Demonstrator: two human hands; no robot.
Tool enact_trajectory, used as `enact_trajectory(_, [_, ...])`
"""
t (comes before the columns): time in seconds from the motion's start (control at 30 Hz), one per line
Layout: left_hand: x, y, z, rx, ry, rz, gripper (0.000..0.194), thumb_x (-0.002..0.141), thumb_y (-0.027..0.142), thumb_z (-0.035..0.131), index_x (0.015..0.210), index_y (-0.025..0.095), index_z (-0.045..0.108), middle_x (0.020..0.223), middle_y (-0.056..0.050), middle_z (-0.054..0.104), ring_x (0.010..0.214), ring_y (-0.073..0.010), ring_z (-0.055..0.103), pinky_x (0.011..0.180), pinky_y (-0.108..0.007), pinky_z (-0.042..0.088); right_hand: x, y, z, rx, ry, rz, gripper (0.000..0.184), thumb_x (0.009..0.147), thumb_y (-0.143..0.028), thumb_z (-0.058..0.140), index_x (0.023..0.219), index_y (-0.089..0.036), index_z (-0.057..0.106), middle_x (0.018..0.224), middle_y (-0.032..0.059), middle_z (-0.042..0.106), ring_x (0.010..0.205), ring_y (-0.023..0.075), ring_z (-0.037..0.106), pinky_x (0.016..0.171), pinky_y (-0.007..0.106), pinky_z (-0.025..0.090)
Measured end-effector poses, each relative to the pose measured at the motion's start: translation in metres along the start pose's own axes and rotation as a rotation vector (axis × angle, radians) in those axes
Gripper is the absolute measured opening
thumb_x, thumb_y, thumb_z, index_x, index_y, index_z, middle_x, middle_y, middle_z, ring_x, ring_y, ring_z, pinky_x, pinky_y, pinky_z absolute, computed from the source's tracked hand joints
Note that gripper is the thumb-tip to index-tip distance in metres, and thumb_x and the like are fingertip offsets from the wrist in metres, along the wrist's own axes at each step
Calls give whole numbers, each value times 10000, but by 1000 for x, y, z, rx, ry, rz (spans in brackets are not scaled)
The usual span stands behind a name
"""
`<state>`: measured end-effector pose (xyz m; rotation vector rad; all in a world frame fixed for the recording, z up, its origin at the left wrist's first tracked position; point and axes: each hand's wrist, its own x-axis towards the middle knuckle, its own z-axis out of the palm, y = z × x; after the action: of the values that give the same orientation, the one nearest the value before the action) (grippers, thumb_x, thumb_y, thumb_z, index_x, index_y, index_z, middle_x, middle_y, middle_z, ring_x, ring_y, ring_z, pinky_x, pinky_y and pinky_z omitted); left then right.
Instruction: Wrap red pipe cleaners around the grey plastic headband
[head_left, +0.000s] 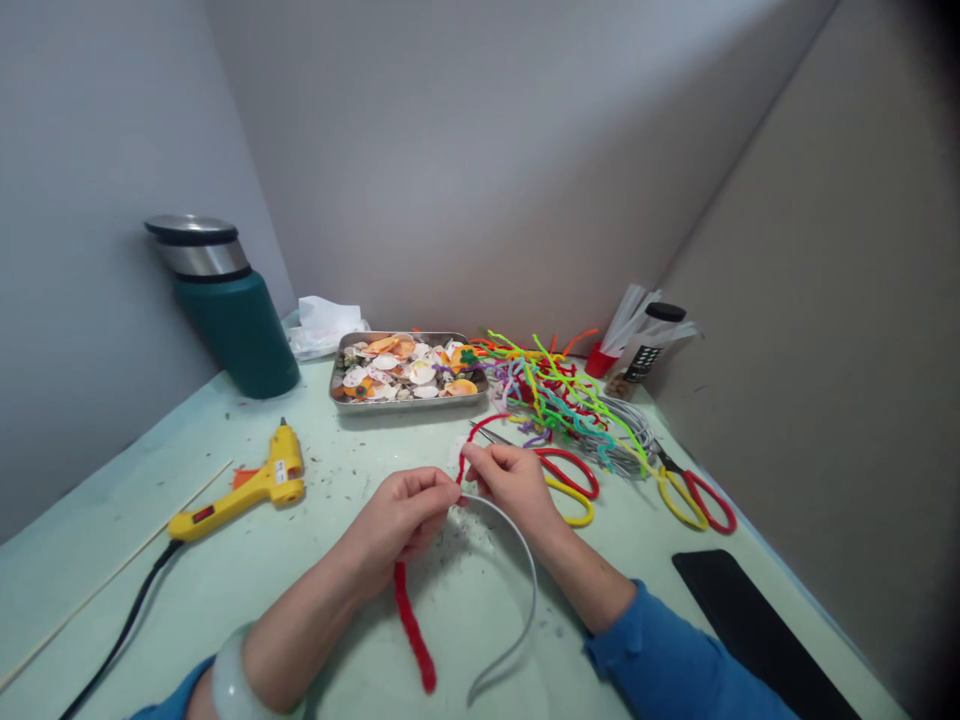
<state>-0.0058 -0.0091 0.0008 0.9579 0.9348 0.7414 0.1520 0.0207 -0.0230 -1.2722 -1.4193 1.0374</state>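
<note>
Between my hands is a thin grey headband point(534, 580), curved, with its bare end toward me. Its other side is wrapped in red fuzzy pipe cleaner point(412, 630). My left hand point(409, 510) is closed on the headband near the top of the arch, thumb and index finger pinching where the wrapping stops. A loose red strand rises from that spot, and my right hand point(514, 485) pinches this pipe cleaner point(460, 465) between thumb and fingers. Just beyond my right hand lie scissors point(596, 485) with red and yellow handles. My left fingers partly hide the wrapped section.
A yellow glue gun point(274, 485) and a thin stick point(112, 575) lie left, near a green bottle point(240, 330). Behind are a metal tray point(409, 405) of shells and a pile of pipe cleaners point(555, 390). Right are more scissors point(731, 520), a jar point(649, 345) and a black strip point(757, 625).
</note>
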Motion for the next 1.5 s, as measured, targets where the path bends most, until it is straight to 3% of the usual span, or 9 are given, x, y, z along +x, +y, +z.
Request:
enact_trajectory(0.13, [4, -2, -5, -34, 47, -40, 149, 766, 294, 580, 692, 170, 543, 469, 106, 233, 405, -40, 102, 373, -210, 43, -2, -1, -1, 36, 26, -181, 269, 791, -374, 623, 624, -163, 614, 554, -14, 531, 524, 109, 465, 506, 228, 380])
enact_trajectory(0.23, [6, -4, -9, -44, 58, -41, 146, 756, 276, 569, 663, 177, 516, 470, 106, 220, 405, -41, 96, 377, -216, 41, -3, -2, -3, -16, -64, -417, 112, 818, -280, 612, 788, -191, 674, 831, 48, 623, 777, 160, 572, 651, 260, 458])
enact_trajectory(0.3, [7, -5, -10, -61, 46, -41, 153, 750, 268, 573, 650, 183, 495, 470, 105, 216, 402, -39, 97, 378, -216, 44, -4, -2, -5, -66, -140, -509, 108, 850, -247, 586, 863, -209, 686, 941, 67, 626, 891, 176, 583, 742, 289, 473])
enact_trajectory(0.43, [7, -4, -11, -90, 37, -30, 177, 758, 274, 578, 647, 184, 472, 475, 107, 207, 397, -34, 97, 375, -211, 39, -5, 3, -5, -128, -229, -591, 124, 893, -223, 542, 899, -205, 664, 910, 62, 637, 875, 166, 588, 800, 310, 467])
enact_trajectory(0.67, [7, -3, -7, -72, 75, 29, 185, 786, 303, 595, 724, 189, 464, 509, 90, 329, 388, -26, 152, 371, -206, 63, -1, 8, -5, -291, -112, -701, 110, 890, -233, 539, 828, -198, 623, 808, 56, 656, 801, 187, 555, 781, 352, 433])
enact_trajectory(1.0, [5, -3, -10, -165, -3, 47, 99, 797, 225, 549, 760, 188, 465, 534, 82, 390, 385, -16, 137, 379, -196, 52, -5, 8, -6, -191, -190, -625, 139, 898, -286, 520, 898, -193, 624, 845, 55, 635, 786, 168, 569, 729, 297, 452])
enact_trajectory(1.2, [6, -2, -9, -152, 6, 58, 106, 793, 215, 551, 743, 185, 462, 522, 84, 381, 382, -16, 146, 372, -187, 58, -10, 6, -5, -168, -223, -488, 112, 864, -262, 545, 835, -179, 614, 741, 31, 613, 654, 138, 545, 616, 254, 437])
enact_trajectory(1.5, [5, -4, -7, -189, 58, 130, 142, 781, 237, 594, 732, 178, 475, 494, 96, 333, 390, -19, 153, 371, -175, 79, -15, 9, 8, 41, -199, -267, 126, 829, -272, 571, 749, -175, 562, 627, -21, 565, 542, 95, 478, 514, 202, 373])
